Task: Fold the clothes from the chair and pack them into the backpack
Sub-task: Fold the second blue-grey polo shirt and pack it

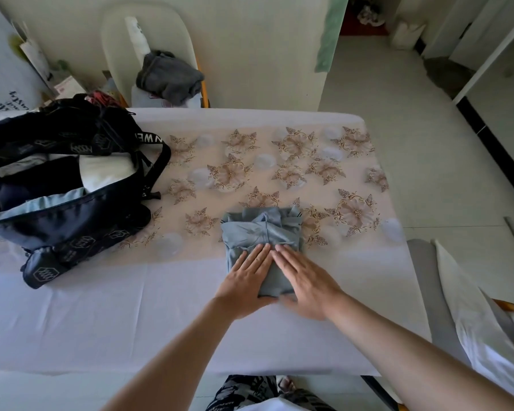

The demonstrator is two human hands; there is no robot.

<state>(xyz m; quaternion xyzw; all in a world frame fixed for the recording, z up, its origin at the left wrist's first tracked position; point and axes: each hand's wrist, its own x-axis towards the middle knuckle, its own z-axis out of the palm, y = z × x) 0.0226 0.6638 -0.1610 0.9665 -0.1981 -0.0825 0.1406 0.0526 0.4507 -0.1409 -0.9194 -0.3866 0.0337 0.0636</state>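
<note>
Left hand (245,280) and right hand (304,281) are both lying palm down, fingers straight and close together, pressing flat on the near half of the folded garment (258,229); neither is gripping anything. Fingertips of the two hands are almost meeting at the garment's middle. The garment is showing as a pale blue-grey fabric, folded into a compact upright rectangle, with bunched layers and creases at its 12 o'clock end. It is sitting on the table (101,315), half on the floral cloth (324,161), half on the plain white area. At 9 to 10 o'clock from the hands, well apart, the black backpack (80,221) is standing open on the table, with white, dark and light blue fabric showing inside. At 11 o'clock, beyond the table's far edge, a pale chair (116,40) is holding a crumpled dark grey garment (168,77).
</note>
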